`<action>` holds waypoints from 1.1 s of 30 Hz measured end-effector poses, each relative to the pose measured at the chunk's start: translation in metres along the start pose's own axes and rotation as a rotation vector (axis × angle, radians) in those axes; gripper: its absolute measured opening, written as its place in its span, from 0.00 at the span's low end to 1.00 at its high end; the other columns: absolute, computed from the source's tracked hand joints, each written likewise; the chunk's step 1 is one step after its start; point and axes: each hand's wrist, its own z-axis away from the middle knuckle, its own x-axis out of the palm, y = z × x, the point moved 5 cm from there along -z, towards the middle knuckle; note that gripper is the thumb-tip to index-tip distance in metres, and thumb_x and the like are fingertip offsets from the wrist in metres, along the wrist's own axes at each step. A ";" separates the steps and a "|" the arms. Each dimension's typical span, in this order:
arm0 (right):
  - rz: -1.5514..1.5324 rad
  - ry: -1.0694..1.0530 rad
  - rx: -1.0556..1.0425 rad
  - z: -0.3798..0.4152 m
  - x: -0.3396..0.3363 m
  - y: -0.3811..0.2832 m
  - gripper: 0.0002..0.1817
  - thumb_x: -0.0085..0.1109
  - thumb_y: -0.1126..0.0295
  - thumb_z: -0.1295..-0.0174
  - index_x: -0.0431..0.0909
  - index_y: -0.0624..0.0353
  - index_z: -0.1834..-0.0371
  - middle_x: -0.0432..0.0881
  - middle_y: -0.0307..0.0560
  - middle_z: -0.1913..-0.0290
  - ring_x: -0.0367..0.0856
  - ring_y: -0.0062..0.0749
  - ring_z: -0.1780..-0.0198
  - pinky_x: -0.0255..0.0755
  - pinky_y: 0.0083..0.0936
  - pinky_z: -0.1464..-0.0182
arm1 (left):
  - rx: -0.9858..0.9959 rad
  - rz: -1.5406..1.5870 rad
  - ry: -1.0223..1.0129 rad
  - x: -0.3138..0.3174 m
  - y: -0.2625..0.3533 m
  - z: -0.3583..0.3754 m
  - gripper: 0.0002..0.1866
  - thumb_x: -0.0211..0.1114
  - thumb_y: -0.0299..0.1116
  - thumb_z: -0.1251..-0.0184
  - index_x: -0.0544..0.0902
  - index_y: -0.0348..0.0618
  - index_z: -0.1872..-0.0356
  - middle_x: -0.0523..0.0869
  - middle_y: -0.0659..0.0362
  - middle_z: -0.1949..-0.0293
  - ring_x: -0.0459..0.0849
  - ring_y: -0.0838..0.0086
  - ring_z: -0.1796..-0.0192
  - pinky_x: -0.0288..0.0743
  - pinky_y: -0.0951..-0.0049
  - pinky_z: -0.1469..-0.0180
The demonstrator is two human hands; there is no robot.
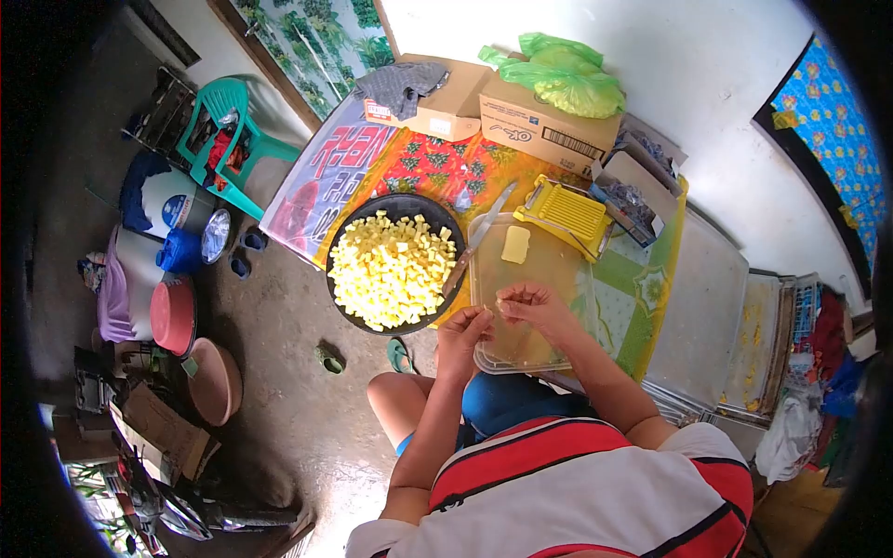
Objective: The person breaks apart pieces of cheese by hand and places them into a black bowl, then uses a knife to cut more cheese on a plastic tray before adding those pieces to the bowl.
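Note:
My left hand (468,327) and my right hand (528,305) are close together over the near end of a translucent plastic tray (549,349). Fingertips of both are pinched; anything between them is too small to make out. Farther up the tray lies a pale yellow slab (515,245) with wavy edges. A knife (482,232) with a brown handle rests between the tray and a round black basin (337,270), its blade pointing away from me. Many small yellow cubes (391,265) are heaped in the basin. A yellow slotted plastic frame (565,216) sits at the tray's far right.
Cardboard boxes (539,124) line the back of the table, with a green plastic bag (567,79) on top. Small open boxes (633,200) stand at the right. Metal trays (698,307) are beyond the table's right edge. A green chair (219,139) and basins (214,381) are at the left.

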 end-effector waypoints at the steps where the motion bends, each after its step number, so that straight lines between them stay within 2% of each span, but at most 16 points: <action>1: -0.027 0.002 -0.017 -0.001 -0.001 -0.003 0.10 0.62 0.74 0.41 0.79 0.61 0.56 0.82 0.39 0.67 0.79 0.21 0.66 0.75 0.20 0.61 | 0.009 -0.006 -0.007 0.004 0.004 -0.002 0.08 0.65 0.31 0.37 0.81 0.37 0.61 0.83 0.61 0.69 0.80 0.80 0.69 0.75 0.79 0.66; 7: -0.048 0.029 -0.001 0.001 -0.012 -0.017 0.11 0.62 0.74 0.41 0.80 0.62 0.56 0.82 0.40 0.64 0.80 0.22 0.65 0.75 0.20 0.61 | 0.026 -0.053 -0.033 0.019 0.011 -0.014 0.08 0.65 0.30 0.37 0.82 0.38 0.61 0.84 0.61 0.69 0.80 0.80 0.69 0.76 0.79 0.66; 10: -0.090 0.038 0.001 0.007 -0.015 -0.024 0.13 0.64 0.72 0.42 0.79 0.64 0.55 0.82 0.40 0.63 0.79 0.20 0.63 0.73 0.19 0.59 | 0.030 -0.067 -0.034 0.030 0.012 -0.016 0.08 0.65 0.30 0.37 0.82 0.38 0.61 0.84 0.61 0.68 0.81 0.80 0.68 0.76 0.79 0.66; 19: -0.157 0.094 0.027 0.019 -0.033 -0.029 0.12 0.61 0.71 0.39 0.79 0.65 0.54 0.82 0.41 0.61 0.80 0.22 0.61 0.75 0.20 0.55 | 0.042 -0.158 -0.037 0.054 0.008 -0.017 0.08 0.64 0.29 0.38 0.82 0.36 0.61 0.84 0.60 0.69 0.81 0.80 0.69 0.77 0.79 0.67; 33: -0.188 0.106 -0.064 0.027 -0.042 -0.041 0.10 0.61 0.74 0.40 0.78 0.63 0.56 0.81 0.42 0.60 0.81 0.24 0.59 0.76 0.22 0.54 | 0.114 -0.163 -0.064 0.070 0.008 -0.015 0.08 0.64 0.29 0.37 0.82 0.36 0.60 0.85 0.59 0.68 0.81 0.78 0.69 0.78 0.77 0.66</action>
